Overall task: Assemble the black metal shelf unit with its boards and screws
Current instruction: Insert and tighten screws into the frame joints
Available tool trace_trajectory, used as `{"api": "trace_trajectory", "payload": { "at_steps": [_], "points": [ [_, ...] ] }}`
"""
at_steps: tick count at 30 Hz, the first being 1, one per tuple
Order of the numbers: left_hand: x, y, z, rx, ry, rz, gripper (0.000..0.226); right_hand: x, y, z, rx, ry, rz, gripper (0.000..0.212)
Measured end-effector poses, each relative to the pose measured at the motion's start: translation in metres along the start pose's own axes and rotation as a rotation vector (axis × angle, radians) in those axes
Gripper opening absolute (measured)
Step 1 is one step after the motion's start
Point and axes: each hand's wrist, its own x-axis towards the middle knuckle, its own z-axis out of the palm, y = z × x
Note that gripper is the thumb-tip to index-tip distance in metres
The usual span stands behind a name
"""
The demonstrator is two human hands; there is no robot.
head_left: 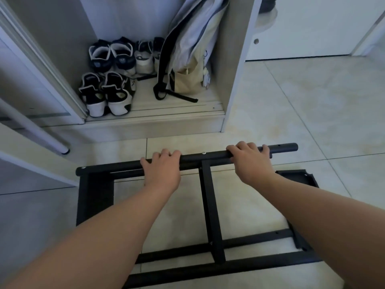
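From the head camera, both hands curl around one round black tube [208,156], the upper rail of the black metal frame [211,215]. The left hand [161,170] grips left of the middle crossbar and the right hand [250,161] grips right of it. The frame stands on the tiled floor [312,101], with two long bars low down. Two silver screw heads [204,152] show on the tube. Beyond it, an open closet [235,80] holds six shoes [108,92] and one bag [187,59].
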Motion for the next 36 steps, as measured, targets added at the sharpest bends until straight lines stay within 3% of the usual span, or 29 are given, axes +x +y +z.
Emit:
{"api": "trace_trajectory", "payload": {
  "at_steps": [8,14,18,22,26,30,36],
  "points": [
    [0.055,-0.004,0.041,-0.005,-0.104,-0.035,0.035,0.057,-0.003,0.050,0.035,0.017,0.015,0.032],
    [0.048,-0.004,0.046,-0.125,-0.023,-0.021,0.047,0.041,-0.007,0.057,0.178,0.032,-0.020,0.050],
    [0.011,0.007,0.039,-0.263,0.066,0.067,0.038,-0.009,-0.019,0.043,0.305,-0.041,-0.130,0.045],
    [-0.032,0.024,0.039,-0.530,-0.300,-0.027,0.046,-0.066,-0.023,0.037,0.374,-0.205,-0.181,0.035],
    [-0.069,0.037,0.046,-0.628,-0.668,-0.087,0.052,-0.111,-0.020,0.048,0.196,-0.393,-0.217,0.041],
    [-0.083,0.047,0.051,-0.714,-0.784,-0.155,0.035,-0.130,-0.016,0.067,0.066,-0.506,-0.258,0.033],
    [-0.077,0.046,0.052,-0.767,-0.796,-0.215,0.016,-0.128,-0.011,0.073,0.036,-0.497,-0.338,0.022]
  ]
}}
